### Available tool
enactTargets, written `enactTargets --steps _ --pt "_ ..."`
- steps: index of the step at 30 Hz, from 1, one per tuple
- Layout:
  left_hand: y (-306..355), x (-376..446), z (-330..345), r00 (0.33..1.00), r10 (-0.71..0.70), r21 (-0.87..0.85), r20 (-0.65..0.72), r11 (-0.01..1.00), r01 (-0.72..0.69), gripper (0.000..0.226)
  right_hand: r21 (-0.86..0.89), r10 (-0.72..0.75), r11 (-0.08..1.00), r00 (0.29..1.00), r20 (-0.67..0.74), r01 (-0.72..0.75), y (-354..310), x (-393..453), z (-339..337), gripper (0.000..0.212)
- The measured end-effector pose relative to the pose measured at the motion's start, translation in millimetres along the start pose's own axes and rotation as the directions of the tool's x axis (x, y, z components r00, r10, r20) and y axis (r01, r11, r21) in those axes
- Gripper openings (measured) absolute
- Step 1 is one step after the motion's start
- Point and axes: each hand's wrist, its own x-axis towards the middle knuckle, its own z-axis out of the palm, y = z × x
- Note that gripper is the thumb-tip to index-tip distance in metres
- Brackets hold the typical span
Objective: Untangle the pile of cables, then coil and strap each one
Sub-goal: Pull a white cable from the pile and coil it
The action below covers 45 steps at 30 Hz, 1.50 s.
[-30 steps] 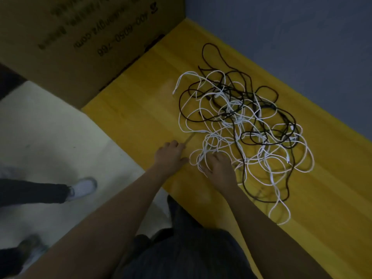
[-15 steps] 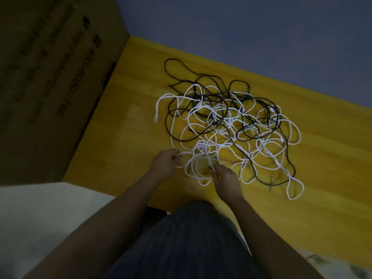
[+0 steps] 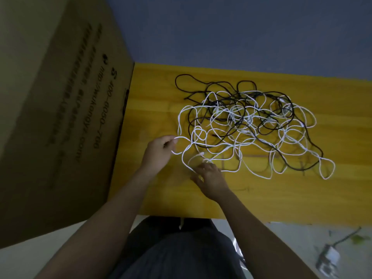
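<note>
A tangled pile of cables lies on the yellow wooden table (image 3: 153,93). White cable (image 3: 269,175) loops through black cable (image 3: 181,89), which spreads toward the back and right. My left hand (image 3: 159,153) is at the pile's near-left edge and pinches a white strand between thumb and fingers. My right hand (image 3: 209,178) sits just below the pile with curled fingers on a white loop at its front edge; whether it grips the strand is unclear.
A large brown cardboard box (image 3: 66,117) stands against the table's left side. A grey wall (image 3: 241,31) runs behind the table. Small debris (image 3: 328,258) lies on the pale floor at lower right. My dark trousers fill the bottom centre.
The camera has swung so the table now lies square ahead. My left hand has drawn a white strand out to the left, and my right hand has shifted slightly along the pile's front edge.
</note>
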Motion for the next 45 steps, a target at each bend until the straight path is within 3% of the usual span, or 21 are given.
enactTargets --steps 4,6,8,11,16,19,22,25,27,30,32,34,36,38,42,45 --pt "-8.8 5.6 -8.0 0.996 -0.047 -0.034 -0.077 0.998 0.044 0.018 0.205 0.044 0.979 0.993 -0.112 -0.021 -1.3 -9.2 11.4 0.025" --pt "-13.8 10.3 -15.5 0.989 -0.068 -0.019 -0.132 0.998 0.066 0.021 0.223 0.111 0.972 0.98 -0.167 -0.072 11.8 -19.4 14.4 0.026" --pt "-17.0 18.2 -23.0 0.978 -0.082 -0.004 -0.194 0.997 0.083 0.025 0.198 0.237 0.961 0.939 -0.249 -0.191 32.2 -30.9 16.2 0.025" --pt "-16.6 31.9 -31.1 0.963 -0.098 0.024 -0.251 0.994 0.108 0.025 0.326 0.406 0.896 0.856 -0.321 -0.303 53.7 -44.5 14.0 0.026" --pt "-4.3 31.2 -16.0 0.996 -0.088 0.162 -0.019 0.983 0.09 0.04 0.616 0.467 0.758 0.839 -0.279 -0.216 36.3 -27.6 -6.7 0.029" --pt "9.8 10.6 1.8 0.989 0.15 0.367 -0.008 0.92 -0.136 0.045 0.704 0.405 0.705 0.863 -0.301 -0.086 17.2 -15.1 -26.0 0.028" --pt "27.2 -3.6 14.0 0.889 0.4 0.309 0.222 0.836 -0.454 0.027 0.687 0.322 0.726 0.892 -0.317 -0.018 4.9 -9.5 -44.8 0.023" --pt "43.3 -7.9 21.8 0.77 0.4 0.207 0.498 0.807 -0.553 0.022 0.664 0.27 0.747 0.897 -0.35 0.035 -3.8 -6.3 -63.4 0.022" --pt "51.8 -6.9 23.1 0.785 0.332 0.245 0.523 0.823 -0.512 0.02 0.705 0.299 0.707 0.879 -0.372 0.058 -6.3 -4.4 -74.2 0.022" --pt "59.0 -1.3 16.4 0.82 0.305 0.136 0.484 0.9 -0.414 0.02 0.703 0.397 0.71 0.805 -0.441 0.035 0.9 -3.6 -86.1 0.024" --pt "62.2 4.8 6.7 0.87 0.303 0.059 0.389 0.934 -0.351 0.017 0.667 0.514 0.741 0.706 -0.487 -0.079 17.5 -5.3 -88.6 0.025" --pt "66.9 11.1 -5.2 0.924 0.288 -0.044 0.253 0.957 -0.287 0.016 0.665 0.643 0.706 0.617 -0.455 -0.245 36.5 -8.8 -90.4 0.028" --pt "75.2 17.1 -17.4 0.936 0.303 -0.097 0.182 0.952 -0.289 0.016 0.63 0.672 0.689 0.644 -0.367 -0.359 48.4 -11.4 -91.2 0.028" --pt "88.5 21.7 -25.8 0.916 0.346 -0.085 0.202 0.938 -0.336 0.018 0.614 0.628 0.713 0.697 -0.346 -0.338 44.8 -11.5 -97.9 0.028" --pt "122.1 23.5 -28.7 0.869 0.404 -0.044 0.286 0.911 -0.409 0.017 0.514 0.383 0.858 0.698 -0.606 -0.025 9.1 -3.8 -126.6 0.037" --pt "151.0 21.5 -28.9 0.829 0.478 -0.096 0.29 0.877 -0.471 0.02 0.619 0.232 0.772 0.841 -0.489 0.147 -23.1 2.8 -155.7 0.036"
